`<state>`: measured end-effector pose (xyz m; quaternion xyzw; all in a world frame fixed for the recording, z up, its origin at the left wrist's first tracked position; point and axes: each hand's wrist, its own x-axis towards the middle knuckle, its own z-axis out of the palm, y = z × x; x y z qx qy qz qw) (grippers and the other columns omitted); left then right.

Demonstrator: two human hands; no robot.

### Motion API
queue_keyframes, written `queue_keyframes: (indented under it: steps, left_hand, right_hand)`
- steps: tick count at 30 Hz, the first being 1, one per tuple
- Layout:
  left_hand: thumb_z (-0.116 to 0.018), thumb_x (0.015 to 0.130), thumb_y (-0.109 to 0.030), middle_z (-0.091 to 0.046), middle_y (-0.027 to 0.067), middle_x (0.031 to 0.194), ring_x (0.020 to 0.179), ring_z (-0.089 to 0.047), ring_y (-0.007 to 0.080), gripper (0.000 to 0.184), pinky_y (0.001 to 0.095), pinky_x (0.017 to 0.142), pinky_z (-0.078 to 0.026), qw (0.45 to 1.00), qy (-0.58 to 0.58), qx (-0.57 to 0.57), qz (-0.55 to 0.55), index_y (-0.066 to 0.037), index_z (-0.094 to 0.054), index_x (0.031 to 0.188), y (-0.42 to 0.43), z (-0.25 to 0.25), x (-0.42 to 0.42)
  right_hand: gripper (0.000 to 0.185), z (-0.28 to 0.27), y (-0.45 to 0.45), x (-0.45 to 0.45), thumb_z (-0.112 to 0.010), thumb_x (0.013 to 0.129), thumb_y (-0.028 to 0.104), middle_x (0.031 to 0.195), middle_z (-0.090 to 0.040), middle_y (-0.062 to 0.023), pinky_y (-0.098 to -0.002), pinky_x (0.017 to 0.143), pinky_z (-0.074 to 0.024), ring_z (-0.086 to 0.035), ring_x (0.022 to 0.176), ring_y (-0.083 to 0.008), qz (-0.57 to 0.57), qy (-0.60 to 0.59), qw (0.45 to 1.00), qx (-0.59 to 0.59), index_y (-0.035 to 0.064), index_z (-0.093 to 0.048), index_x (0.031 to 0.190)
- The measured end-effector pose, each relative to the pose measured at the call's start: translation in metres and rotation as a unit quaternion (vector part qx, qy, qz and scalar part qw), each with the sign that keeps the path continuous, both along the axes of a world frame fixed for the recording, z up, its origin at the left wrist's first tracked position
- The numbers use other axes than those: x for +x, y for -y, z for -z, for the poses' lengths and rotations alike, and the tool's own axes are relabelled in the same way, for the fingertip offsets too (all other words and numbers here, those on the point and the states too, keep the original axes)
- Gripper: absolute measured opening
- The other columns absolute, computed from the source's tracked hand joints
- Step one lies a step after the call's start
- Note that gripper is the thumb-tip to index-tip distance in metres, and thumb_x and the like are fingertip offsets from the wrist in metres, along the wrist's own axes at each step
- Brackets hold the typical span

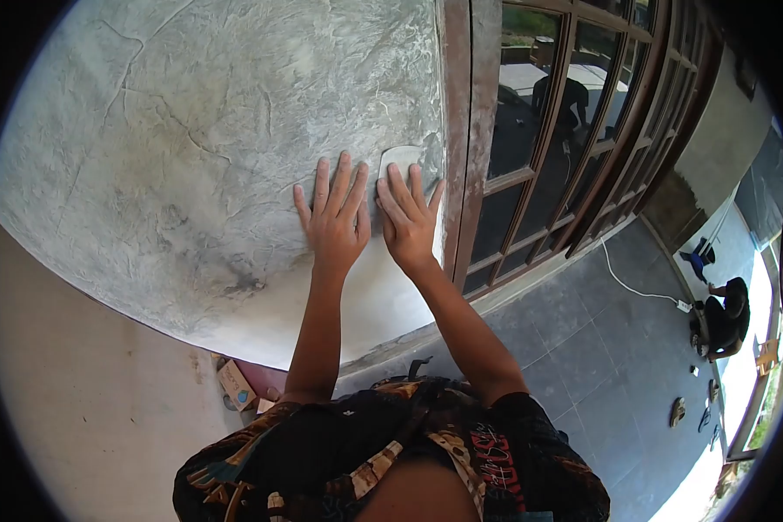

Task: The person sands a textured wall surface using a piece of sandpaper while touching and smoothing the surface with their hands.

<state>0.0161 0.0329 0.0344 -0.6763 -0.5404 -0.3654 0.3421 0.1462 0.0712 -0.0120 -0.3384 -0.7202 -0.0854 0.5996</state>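
In the head view a grey, rough-plastered wall [235,96] with a marbled, cracked-looking surface fills the upper left. My left hand [335,213] lies flat on it, fingers spread, holding nothing. Close beside it, near the wall's right edge, my right hand [411,217] presses a thin pale piece with rounded corners [402,157] against the plaster. Most of that piece is hidden under my fingers, so its exact kind cannot be told. Below both hands the wall surface turns smoother and whiter.
A brown wooden window frame [461,130] with glass panes borders the wall on the right. On the dark tiled floor [600,348] lie a white extension cable [635,285] and sandals [677,411]. Another person [726,317] crouches at far right. A cardboard box [235,384] sits lower left.
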Motion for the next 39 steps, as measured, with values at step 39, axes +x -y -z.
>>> queue_keyframes:
  steps: [39]
  left_hand:
    - [-0.06, 0.095, -0.039, -0.032, 0.02, 0.16, 0.149, -0.018, 0.0473, 0.05, 0.073, 0.111, 0.0, 0.985, 0.074, 0.106, -0.111, -0.022, -0.056, 0.143, -0.041, 0.052, 0.046]
  right_hand:
    - [0.047, 0.047, -0.038, 0.068, -0.063, 0.089, 0.008, 0.153, -0.047, -0.003, -0.0783, 0.109, -0.009, -0.035, 0.146, -0.0319, -0.078, 0.123, 0.989, 0.023, 0.0162, -0.061, 0.135]
